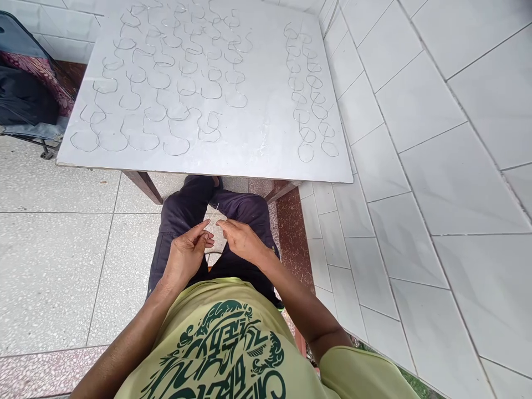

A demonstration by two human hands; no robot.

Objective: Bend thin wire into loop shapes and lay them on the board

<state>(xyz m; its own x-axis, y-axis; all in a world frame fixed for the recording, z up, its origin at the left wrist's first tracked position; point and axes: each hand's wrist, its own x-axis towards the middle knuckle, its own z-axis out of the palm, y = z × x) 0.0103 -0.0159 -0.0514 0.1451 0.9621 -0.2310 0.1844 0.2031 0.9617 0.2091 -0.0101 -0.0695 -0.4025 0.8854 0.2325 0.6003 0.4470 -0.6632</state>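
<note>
Over my lap, my left hand (192,245) is closed in a pinch on a thin, straight, needle-like rod (215,211). The rod points up and away from me, its far tip free. Close beside it on the right, my right hand (241,238) has its thumb and fingers pressed together near the rod. Whatever those fingers grip is too small or hidden to tell. Below the hands a faint, thin curved line (214,254) shows between my legs; I cannot tell if it is wire in my hands.
Ahead stands a white-topped table (257,149). Many thin wires bent into curves (143,141) lie across its left and middle, and S-shaped or looped wires (306,151) run in rows along the right. A tiled wall (399,183) is close on my right. A folding chair (29,124) with dark cloth stands at left.
</note>
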